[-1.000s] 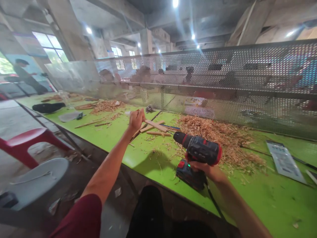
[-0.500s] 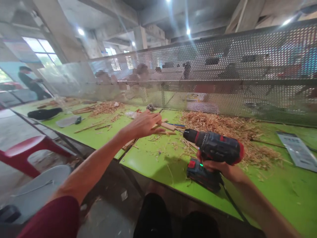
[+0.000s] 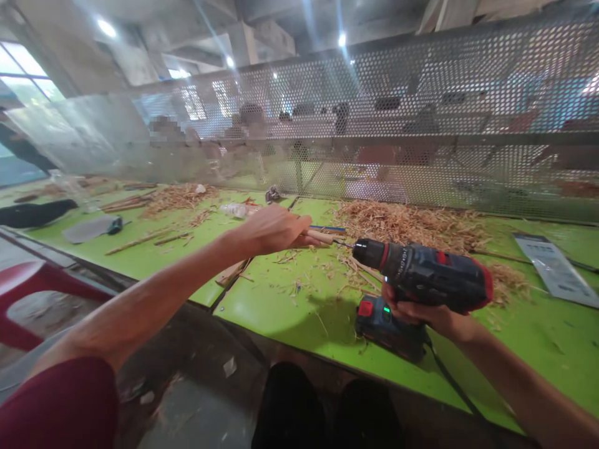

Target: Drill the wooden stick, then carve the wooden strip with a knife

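My right hand (image 3: 423,312) grips the handle of a dark blue and red cordless drill (image 3: 428,274), held level above the green table (image 3: 290,299), its bit pointing left. My left hand (image 3: 274,227) reaches out over the table and closes on a short wooden stick (image 3: 321,236) that lies just ahead of the drill's tip. A thin blue pencil-like rod (image 3: 327,229) lies right behind the stick.
A big heap of wood shavings (image 3: 412,227) lies behind the drill. More sticks (image 3: 140,239) and shavings are spread at the left. A perforated metal screen (image 3: 421,118) runs along the table's far edge, with people behind it. A printed sheet (image 3: 555,269) lies at the right, a red stool (image 3: 28,293) on the left.
My left hand came down from a raised position onto the stick on the table. The drill drifted right, toward the stick's end, as the view shifted.
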### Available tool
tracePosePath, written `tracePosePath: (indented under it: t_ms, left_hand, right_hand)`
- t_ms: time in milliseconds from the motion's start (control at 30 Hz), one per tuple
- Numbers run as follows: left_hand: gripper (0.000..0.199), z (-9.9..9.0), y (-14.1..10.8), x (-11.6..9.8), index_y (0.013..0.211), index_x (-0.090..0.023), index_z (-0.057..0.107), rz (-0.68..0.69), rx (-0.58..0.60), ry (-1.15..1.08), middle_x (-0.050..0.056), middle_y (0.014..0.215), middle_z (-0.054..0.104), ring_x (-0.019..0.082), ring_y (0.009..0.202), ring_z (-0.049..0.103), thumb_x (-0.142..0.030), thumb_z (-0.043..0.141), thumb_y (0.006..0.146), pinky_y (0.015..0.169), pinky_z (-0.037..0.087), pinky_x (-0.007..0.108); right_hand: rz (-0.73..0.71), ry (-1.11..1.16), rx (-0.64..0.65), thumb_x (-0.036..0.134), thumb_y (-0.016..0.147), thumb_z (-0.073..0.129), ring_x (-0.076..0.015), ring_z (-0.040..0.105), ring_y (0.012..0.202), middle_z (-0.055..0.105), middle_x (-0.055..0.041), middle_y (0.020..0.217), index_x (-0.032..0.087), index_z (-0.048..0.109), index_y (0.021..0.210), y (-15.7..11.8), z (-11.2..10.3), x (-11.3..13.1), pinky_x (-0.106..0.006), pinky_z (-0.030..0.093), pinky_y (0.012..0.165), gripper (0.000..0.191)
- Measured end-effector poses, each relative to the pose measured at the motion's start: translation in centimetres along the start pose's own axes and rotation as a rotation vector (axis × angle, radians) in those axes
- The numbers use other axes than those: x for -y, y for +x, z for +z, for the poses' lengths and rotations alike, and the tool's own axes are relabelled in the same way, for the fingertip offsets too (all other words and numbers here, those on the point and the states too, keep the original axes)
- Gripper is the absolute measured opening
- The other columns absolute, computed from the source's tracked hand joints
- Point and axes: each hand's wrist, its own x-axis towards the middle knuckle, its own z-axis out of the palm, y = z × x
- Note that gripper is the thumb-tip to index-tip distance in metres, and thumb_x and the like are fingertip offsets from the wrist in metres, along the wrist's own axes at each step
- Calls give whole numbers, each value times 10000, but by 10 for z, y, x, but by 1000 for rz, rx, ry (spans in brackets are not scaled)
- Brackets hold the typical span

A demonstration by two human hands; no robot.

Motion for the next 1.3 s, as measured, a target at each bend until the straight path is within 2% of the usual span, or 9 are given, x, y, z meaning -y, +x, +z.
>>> tracePosePath:
  t_ms: [133,367,467,667,867,1167,1300]
  left_hand:
    - [552,-3,-3,-3,955,-165,651,-61,30,34,53,644,641,169,499,446,-606,328,1032,517,192,323]
    - [613,-2,-2,-3,849,-193,626,-34,-47,31,31,571,571,155,450,362,-680,287,1002,500,209,339]
    - [593,1,-1,-2,852,-197,624,-30,-78,12,27,559,556,158,450,371,-672,304,1004,503,201,343]
    - [525,7,-3,-2,885,-196,625,-53,-70,-24,35,582,570,166,478,434,-639,372,1005,503,189,333]
    - [553,3,-2,-4,905,-177,633,-47,-31,8,40,616,599,153,485,442,-616,320,1030,499,193,313]
    - [529,-3,-1,-5,890,-170,623,-12,-17,9,28,586,562,139,465,396,-542,286,1059,489,207,301]
    - [515,-6,0,-7,914,-146,645,1,4,30,39,602,586,131,473,352,-530,333,1054,486,199,305]
  right_hand:
    - [-2,-7,-10,493,831,748,-119,393,522,528,-10,680,229,669,944,0,1,1,-282,278,470,298]
    - [-41,-1,31,481,856,725,-112,386,523,525,4,697,239,636,951,1,3,6,-276,272,471,275]
    - [-43,7,55,489,866,715,-119,365,523,485,17,656,251,628,961,2,3,6,-278,249,461,271]
    - [-34,-1,106,485,890,698,-123,365,553,492,8,693,260,630,966,1,-2,2,-281,243,478,248]
    - [10,8,76,485,881,700,-142,369,570,460,10,669,258,639,962,-1,0,5,-298,257,509,249]
    - [32,-31,54,537,836,717,-135,370,565,491,1,710,243,619,935,0,4,11,-298,293,531,325]
    - [37,-17,55,515,842,716,-124,374,575,493,-2,752,234,606,952,-1,5,14,-294,300,549,321]
